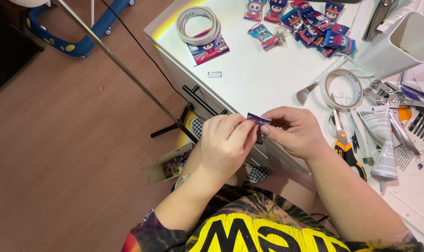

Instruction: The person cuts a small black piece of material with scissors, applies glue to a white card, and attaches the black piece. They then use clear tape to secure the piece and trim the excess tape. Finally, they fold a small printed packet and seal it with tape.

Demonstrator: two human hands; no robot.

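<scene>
I am watching from the head camera, going left to right; the left hand [226, 144] is curling over the edge of the white table [249, 79], its thumb and forefinger pressed together on the left end of a small purple and blue glossy foil sachet [258, 122]; the sachet is sitting between the two sets of fingertips, just off the table's near edge; the right hand [293, 130] is pinching the sachet's right end, fingers closed on it, thumb underneath as far as I can tell.

I am judging the sachet to be very light, thin and crinkly, slick on its printed face, and limp enough to fold if held by one corner only; the flat sealed ends look to me like the surest places to grip, as both hands are doing now.

Beyond the fingers, up the table, a roll of white tape [198, 24] is lying to the left; a heap of similar bright foil sachets [310, 28] is lying farther right; orange-handled scissors [345, 147] are lying just right of the right wrist.
</scene>
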